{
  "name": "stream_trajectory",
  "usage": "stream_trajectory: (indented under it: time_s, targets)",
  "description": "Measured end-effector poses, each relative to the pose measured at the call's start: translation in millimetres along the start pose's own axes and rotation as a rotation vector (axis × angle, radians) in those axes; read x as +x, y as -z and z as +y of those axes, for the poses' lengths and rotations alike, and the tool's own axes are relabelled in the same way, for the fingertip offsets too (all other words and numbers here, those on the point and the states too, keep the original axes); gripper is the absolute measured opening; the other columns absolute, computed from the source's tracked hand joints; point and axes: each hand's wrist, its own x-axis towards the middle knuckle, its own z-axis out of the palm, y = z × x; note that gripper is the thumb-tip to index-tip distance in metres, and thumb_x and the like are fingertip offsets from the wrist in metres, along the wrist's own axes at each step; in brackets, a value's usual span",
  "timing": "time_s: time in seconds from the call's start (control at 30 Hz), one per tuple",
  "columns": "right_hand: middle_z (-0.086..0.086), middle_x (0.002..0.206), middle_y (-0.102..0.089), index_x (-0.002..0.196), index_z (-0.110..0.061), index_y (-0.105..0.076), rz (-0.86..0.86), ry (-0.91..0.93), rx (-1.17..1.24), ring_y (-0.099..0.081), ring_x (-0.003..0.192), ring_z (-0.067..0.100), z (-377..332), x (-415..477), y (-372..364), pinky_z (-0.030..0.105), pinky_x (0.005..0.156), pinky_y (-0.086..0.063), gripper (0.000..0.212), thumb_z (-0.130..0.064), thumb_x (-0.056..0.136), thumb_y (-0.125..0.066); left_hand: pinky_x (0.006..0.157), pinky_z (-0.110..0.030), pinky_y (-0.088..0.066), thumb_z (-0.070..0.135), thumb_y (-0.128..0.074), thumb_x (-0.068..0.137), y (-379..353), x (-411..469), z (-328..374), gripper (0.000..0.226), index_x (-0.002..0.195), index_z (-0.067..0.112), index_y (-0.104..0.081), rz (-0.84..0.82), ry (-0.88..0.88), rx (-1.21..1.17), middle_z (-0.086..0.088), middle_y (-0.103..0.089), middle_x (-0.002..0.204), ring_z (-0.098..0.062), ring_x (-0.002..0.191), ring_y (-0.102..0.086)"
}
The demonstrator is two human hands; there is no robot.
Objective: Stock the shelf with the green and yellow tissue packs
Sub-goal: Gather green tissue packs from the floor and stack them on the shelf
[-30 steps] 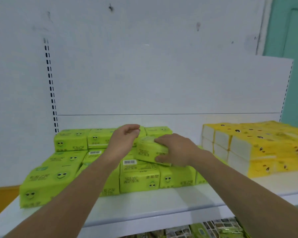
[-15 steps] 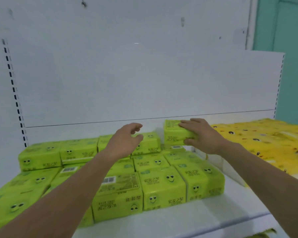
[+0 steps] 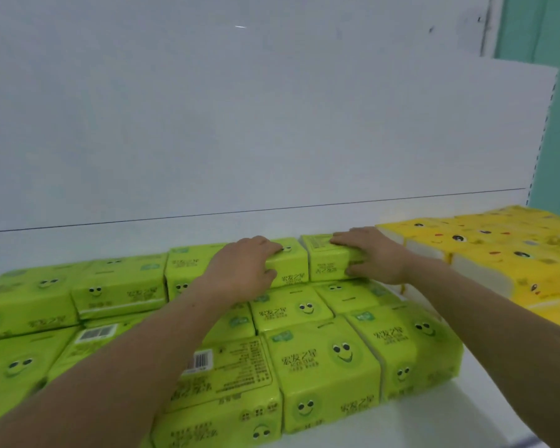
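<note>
Head view: left hand [image 3: 240, 270] grips green pack A [image 3: 291, 270] in top layer, rear row. Fingers curl over top edge, thumb on front face. Right hand [image 3: 379, 257] grips green pack B [image 3: 327, 263], just beside A on its right. Fingers lie across top, thumb on front face low down. Both packs rest on lower green stack [image 3: 324, 360], near back panel [image 3: 272, 124]. Yellow packs [image 3: 498, 253] sit at right end of white shelf [image 3: 434, 412], just beside right wrist.
</note>
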Motion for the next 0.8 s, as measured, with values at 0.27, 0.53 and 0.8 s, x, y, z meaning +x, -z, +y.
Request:
stream_trajectory:
  time_s: [0.27, 0.53, 0.8]
  targets:
    - [-0.002, 0.149, -0.039, 0.141, -0.023, -0.043, 0.023, 0.038, 0.068, -0.032, 0.134, 0.013, -10.2, 6.0, -3.6, 0.014, 0.102, -0.017, 0.064, -0.015, 0.084, -0.07, 0.099, -0.033, -0.038, 0.036, -0.046, 0.095, 3.1, -5.3, 0.1, 0.05, 0.143, 0.035, -0.033, 0.001, 0.024, 0.022, 0.013, -0.038, 0.145, -0.013, 0.13, -0.039]
    - [-0.001, 0.145, -0.041, 0.141, -0.021, -0.042, -0.013, 0.022, 0.075, -0.037, 0.133, 0.017, -15.5, 6.9, -4.8, 0.024, 0.107, -0.025, 0.062, -0.014, 0.085, -0.068, 0.097, -0.033, -0.038, 0.035, -0.045, 0.096, 3.8, -5.6, 5.3, 0.049, 0.143, 0.034, -0.033, 0.008, 0.053, 0.063, 0.012, -0.04, 0.144, -0.013, 0.129, -0.041]
    - [0.001, 0.155, -0.026, 0.15, -0.024, -0.024, -0.046, -0.02, -0.013, -0.019, 0.143, 0.018, -30.4, -0.1, -0.5, 0.026, 0.113, -0.015, 0.076, -0.016, 0.087, -0.065, 0.105, -0.033, -0.032, 0.033, -0.047, 0.093, 1.9, -6.3, 6.1, 0.051, 0.143, 0.028, -0.035, 0.015, 0.031, 0.055, 0.007, -0.042, 0.143, -0.016, 0.129, -0.041]
